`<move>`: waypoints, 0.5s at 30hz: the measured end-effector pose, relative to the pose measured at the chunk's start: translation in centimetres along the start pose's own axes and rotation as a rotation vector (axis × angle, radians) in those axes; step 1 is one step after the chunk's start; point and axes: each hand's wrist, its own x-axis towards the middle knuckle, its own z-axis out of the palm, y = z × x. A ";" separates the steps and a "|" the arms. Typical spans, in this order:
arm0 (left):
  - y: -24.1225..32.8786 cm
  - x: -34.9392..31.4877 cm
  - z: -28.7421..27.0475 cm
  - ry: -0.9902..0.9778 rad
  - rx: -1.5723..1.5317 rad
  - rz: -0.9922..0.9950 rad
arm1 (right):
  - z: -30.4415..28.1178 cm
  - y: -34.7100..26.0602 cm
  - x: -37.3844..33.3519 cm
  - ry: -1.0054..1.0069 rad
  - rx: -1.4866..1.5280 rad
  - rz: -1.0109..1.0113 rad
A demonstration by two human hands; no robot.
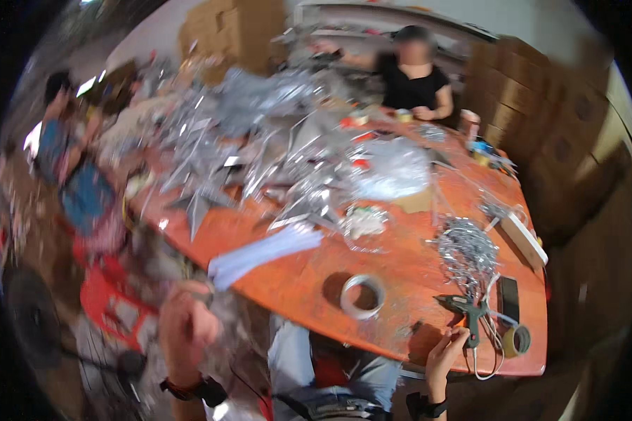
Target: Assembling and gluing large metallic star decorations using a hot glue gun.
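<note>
My left hand (188, 324) is raised off the table's near left edge, above the floor clutter. Motion smears its fingers, and I make out nothing in it. At the near right edge, my right hand (445, 351) has its fingers closed at the trigger side of a dark green glue gun (473, 324), whose nozzle points left. A white cord runs from the gun. Beside it lie a black phone (508, 300) and a roll of tape (518, 340). A larger silver tape roll (363, 297) rests between my hands, with a bundle of white strips (263, 257) to its left.
A heap of silver star shapes (302, 151) and clear plastic covers the far part of the orange table (407, 274). Silver tinsel (465, 247) lies near a white power strip (524, 240). One person sits across, another at the left. Cardboard boxes (562, 112) are stacked at the right.
</note>
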 end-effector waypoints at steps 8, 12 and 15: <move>-9.9 -17.5 -21.9 1.009 0.685 -0.303 | 1.5 -3.1 0.5 -0.025 -0.162 -0.224; -20.7 -22.9 -27.8 1.055 0.558 -0.596 | 1.9 -0.9 -0.3 -0.080 -0.381 -0.213; -29.1 -24.5 -31.6 0.926 0.610 -0.627 | 2.6 -0.8 -0.6 -0.076 -0.346 -0.265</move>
